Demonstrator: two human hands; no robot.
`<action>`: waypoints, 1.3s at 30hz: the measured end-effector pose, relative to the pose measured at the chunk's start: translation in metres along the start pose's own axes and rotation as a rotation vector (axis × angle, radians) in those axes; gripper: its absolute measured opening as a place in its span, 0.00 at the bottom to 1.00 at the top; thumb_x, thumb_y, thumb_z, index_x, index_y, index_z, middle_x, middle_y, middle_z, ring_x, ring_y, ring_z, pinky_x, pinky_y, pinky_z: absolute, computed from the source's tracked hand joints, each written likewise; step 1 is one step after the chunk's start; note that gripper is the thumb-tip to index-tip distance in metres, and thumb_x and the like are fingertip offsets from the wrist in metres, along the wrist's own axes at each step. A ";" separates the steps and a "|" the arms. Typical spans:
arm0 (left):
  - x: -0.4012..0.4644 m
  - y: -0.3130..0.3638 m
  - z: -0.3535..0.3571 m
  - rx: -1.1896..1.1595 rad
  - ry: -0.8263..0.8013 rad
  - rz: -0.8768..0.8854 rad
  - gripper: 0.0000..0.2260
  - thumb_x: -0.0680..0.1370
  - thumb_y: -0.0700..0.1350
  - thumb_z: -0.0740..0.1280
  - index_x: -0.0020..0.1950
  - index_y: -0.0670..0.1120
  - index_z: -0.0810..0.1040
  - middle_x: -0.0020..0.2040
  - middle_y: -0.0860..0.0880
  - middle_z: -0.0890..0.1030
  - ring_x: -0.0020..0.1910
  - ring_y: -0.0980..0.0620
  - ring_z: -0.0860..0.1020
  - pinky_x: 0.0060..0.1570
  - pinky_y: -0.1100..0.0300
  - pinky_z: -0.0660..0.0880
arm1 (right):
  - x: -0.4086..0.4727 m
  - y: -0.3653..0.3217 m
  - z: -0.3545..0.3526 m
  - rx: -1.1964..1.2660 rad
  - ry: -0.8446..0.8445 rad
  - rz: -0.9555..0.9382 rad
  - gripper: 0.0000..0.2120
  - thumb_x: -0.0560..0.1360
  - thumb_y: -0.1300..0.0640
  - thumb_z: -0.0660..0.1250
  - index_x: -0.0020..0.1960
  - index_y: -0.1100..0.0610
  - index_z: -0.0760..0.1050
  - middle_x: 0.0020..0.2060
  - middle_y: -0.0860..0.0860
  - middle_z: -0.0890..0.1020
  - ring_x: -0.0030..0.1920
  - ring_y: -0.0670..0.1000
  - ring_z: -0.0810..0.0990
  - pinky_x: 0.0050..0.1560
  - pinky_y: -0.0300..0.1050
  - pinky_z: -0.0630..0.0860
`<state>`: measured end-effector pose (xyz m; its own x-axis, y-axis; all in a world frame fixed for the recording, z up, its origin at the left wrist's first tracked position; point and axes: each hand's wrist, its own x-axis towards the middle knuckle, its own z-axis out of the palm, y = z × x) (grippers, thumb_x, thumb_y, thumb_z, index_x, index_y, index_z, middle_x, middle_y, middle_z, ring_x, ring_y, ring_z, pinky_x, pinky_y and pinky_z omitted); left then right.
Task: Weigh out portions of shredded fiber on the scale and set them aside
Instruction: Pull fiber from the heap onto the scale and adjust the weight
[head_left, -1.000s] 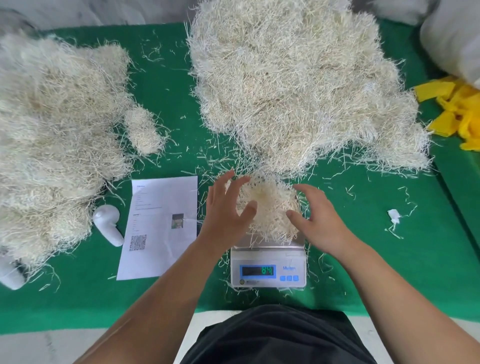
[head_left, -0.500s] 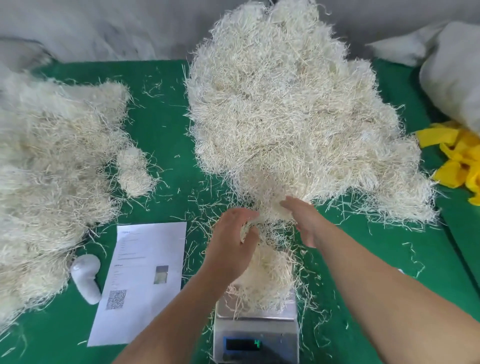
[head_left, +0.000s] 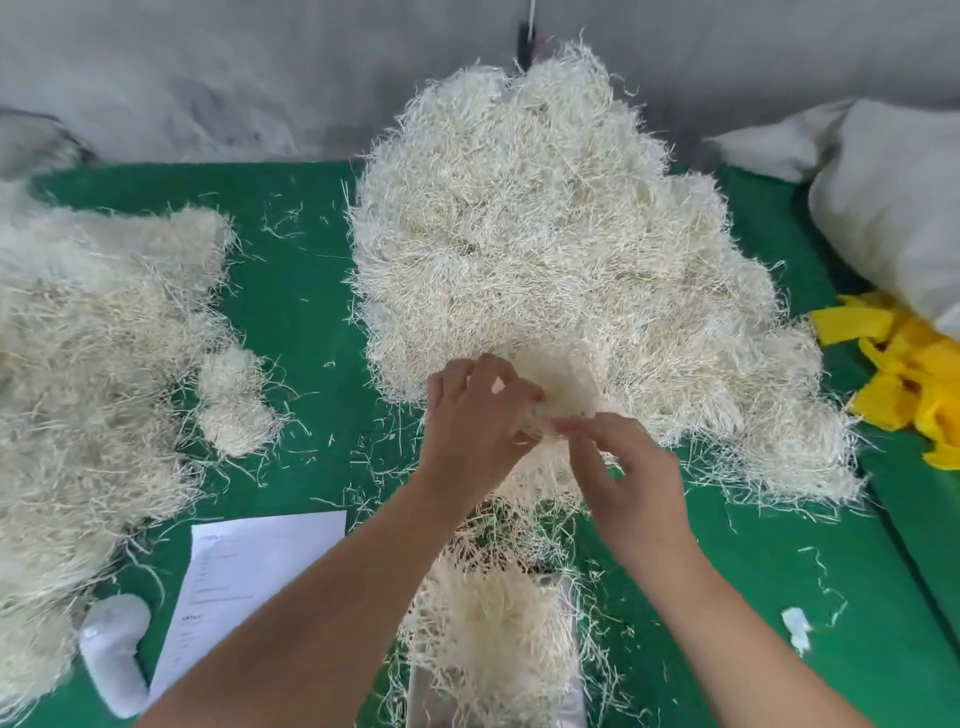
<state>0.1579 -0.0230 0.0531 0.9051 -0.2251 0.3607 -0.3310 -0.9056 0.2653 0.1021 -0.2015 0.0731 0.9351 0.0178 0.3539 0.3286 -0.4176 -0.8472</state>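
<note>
Green counter (head_left: 291, 312), grey wall behind. Big fiber pile (head_left: 545, 260) at 12 o'clock. Left hand (head_left: 470, 415) and right hand (head_left: 631, 478) both pinching fiber at pile's near edge. Portion (head_left: 488, 639) on scale (head_left: 566, 696), 6 o'clock.

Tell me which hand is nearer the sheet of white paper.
Left. The left hand works at the near edge of the big fiber pile, above and right of the paper; the right hand lies farther right, beyond the left.
</note>
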 end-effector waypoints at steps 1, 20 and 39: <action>0.001 -0.005 -0.002 0.013 -0.011 -0.018 0.22 0.68 0.57 0.77 0.61 0.59 0.80 0.60 0.53 0.78 0.61 0.47 0.72 0.60 0.51 0.66 | 0.002 -0.001 -0.002 0.113 0.034 0.146 0.11 0.77 0.46 0.66 0.51 0.45 0.87 0.50 0.40 0.87 0.54 0.42 0.84 0.56 0.32 0.75; -0.004 -0.082 -0.013 -0.207 -0.198 -0.176 0.16 0.78 0.39 0.73 0.63 0.50 0.76 0.53 0.49 0.84 0.44 0.57 0.79 0.45 0.65 0.79 | 0.057 0.023 0.017 -0.371 -0.417 0.263 0.08 0.80 0.43 0.69 0.48 0.47 0.78 0.38 0.50 0.84 0.32 0.51 0.81 0.34 0.41 0.75; -0.059 -0.184 0.013 0.092 -0.535 -0.931 0.28 0.79 0.58 0.68 0.78 0.59 0.66 0.70 0.45 0.74 0.68 0.40 0.70 0.65 0.47 0.69 | 0.077 -0.035 -0.059 0.192 0.159 0.465 0.10 0.85 0.50 0.61 0.49 0.46 0.80 0.40 0.39 0.83 0.46 0.47 0.79 0.55 0.48 0.76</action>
<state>0.1687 0.1525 -0.0286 0.7975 0.4588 -0.3918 0.5493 -0.8207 0.1571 0.1549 -0.2385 0.1536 0.9611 -0.2742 -0.0330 -0.0835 -0.1746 -0.9811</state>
